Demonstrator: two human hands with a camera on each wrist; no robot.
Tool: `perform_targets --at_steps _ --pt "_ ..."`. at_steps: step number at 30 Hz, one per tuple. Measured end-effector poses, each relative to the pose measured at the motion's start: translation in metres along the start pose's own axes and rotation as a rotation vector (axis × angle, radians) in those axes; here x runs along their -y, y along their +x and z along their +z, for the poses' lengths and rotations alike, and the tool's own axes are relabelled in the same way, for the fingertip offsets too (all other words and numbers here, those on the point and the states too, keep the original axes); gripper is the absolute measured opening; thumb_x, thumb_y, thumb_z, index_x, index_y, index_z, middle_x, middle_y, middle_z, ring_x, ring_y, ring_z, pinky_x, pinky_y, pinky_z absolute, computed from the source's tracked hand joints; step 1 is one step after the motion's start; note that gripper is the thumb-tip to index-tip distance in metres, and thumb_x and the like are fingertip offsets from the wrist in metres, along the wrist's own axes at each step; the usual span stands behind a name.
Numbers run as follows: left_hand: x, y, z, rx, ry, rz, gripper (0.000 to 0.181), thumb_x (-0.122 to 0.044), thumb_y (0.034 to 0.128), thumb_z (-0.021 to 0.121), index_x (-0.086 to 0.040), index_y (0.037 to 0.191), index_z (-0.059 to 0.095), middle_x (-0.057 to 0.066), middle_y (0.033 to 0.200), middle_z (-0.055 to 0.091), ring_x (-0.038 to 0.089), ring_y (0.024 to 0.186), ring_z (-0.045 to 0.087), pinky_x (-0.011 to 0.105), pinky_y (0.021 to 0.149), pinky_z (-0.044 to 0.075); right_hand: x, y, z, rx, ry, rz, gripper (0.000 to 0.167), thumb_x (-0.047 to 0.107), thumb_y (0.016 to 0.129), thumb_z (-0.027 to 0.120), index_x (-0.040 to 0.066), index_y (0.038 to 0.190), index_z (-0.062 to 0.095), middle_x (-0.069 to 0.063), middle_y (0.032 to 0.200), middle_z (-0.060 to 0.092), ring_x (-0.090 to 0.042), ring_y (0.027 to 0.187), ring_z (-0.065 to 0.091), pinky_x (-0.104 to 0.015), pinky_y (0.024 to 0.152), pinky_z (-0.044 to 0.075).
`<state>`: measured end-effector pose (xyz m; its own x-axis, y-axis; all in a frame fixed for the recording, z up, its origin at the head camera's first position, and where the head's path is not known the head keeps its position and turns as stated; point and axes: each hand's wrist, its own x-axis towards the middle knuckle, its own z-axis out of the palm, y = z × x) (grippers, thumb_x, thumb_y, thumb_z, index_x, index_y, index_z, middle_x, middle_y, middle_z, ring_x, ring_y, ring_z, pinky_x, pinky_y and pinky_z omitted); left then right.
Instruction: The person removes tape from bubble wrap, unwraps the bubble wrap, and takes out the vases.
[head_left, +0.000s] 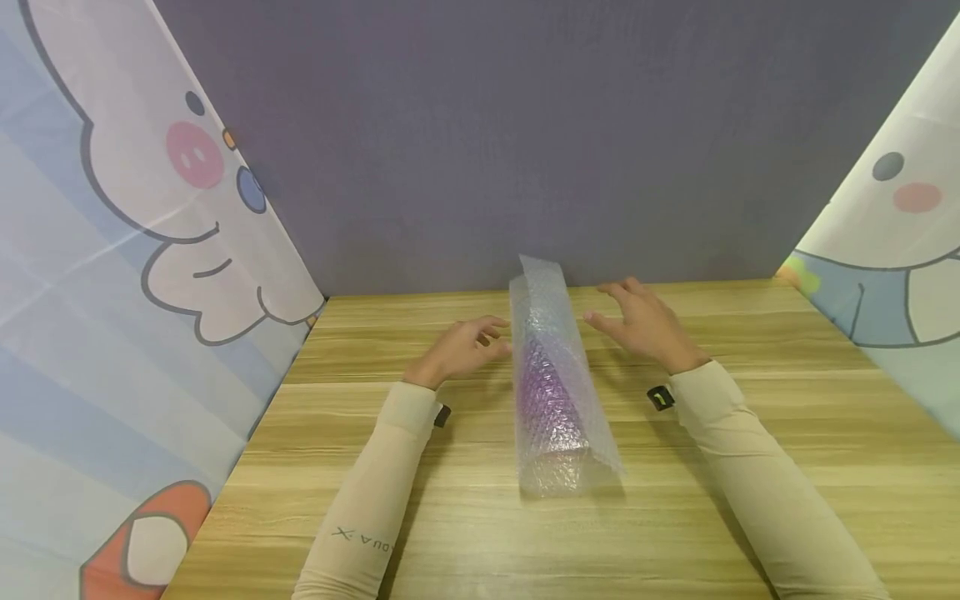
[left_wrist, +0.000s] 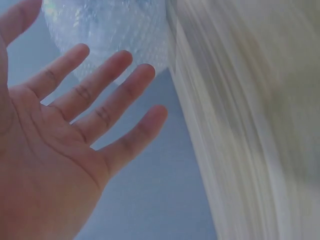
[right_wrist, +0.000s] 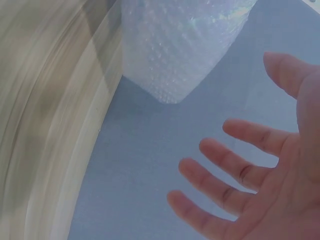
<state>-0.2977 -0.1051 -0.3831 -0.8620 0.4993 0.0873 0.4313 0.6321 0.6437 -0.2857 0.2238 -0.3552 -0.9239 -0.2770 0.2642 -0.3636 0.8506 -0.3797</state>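
Observation:
A roll of clear bubble wrap (head_left: 551, 392) lies lengthwise on the table, wound around something purple whose kind the wrap hides. Loose film sticks out past the purple part at both the near and far ends. To its left is my left hand (head_left: 467, 343), fingers spread and holding nothing; the left wrist view shows the fingertips close to the wrap (left_wrist: 115, 30), and contact cannot be made out. On the other side my right hand (head_left: 641, 323) hovers apart from the roll, its fingers extended, with the wrap's pointed end (right_wrist: 170, 65) beyond them in the right wrist view.
The wood-grain table (head_left: 750, 467) runs back to a grey upright panel (head_left: 555, 142). Cartoon-printed cloths hang at the left (head_left: 75, 333) and right (head_left: 907, 250) sides.

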Motion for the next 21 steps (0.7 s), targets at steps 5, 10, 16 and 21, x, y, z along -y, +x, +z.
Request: perform_targets --at_steps 5,10,16,21 --pt "-0.004 0.001 0.007 0.027 -0.022 -0.016 0.063 -0.061 0.0948 0.063 -0.031 0.15 0.051 0.008 0.143 0.063 0.024 0.12 0.065 0.045 0.098 0.056 0.006 0.0 0.0 0.002 0.008 -0.053 0.066 0.052 0.102 0.056 0.005 0.148 0.051 -0.023 0.138 0.055 -0.045 0.12 0.058 -0.064 0.097 0.05" --pt "-0.008 0.001 0.01 0.056 -0.023 -0.021 0.07 -0.067 0.0937 0.06 -0.036 0.154 0.043 0.008 0.148 0.058 0.026 0.122 0.064 0.049 0.1 0.055 0.012 -0.002 -0.002 0.035 0.004 -0.09 0.062 0.047 0.103 0.057 0.004 0.148 0.05 -0.023 0.139 0.055 -0.045 0.123 0.057 -0.065 0.101 0.049" --pt "-0.012 0.001 0.014 0.084 -0.028 -0.038 0.077 -0.072 0.0917 0.058 -0.038 0.157 0.036 0.008 0.151 0.054 0.027 0.124 0.063 0.051 0.101 0.054 0.019 -0.003 0.0 0.047 0.034 -0.111 0.056 0.041 0.102 0.061 0.004 0.145 0.053 -0.021 0.14 0.057 -0.041 0.122 0.06 -0.062 0.098 0.052" --pt "-0.016 0.002 0.019 0.078 -0.021 -0.029 0.084 -0.074 0.0906 0.057 -0.034 0.16 0.033 0.012 0.154 0.05 0.029 0.124 0.063 0.052 0.102 0.054 0.024 -0.002 0.003 0.053 0.077 -0.141 0.054 0.038 0.103 0.061 0.002 0.143 0.055 -0.021 0.141 0.058 -0.042 0.124 0.058 -0.061 0.1 0.051"
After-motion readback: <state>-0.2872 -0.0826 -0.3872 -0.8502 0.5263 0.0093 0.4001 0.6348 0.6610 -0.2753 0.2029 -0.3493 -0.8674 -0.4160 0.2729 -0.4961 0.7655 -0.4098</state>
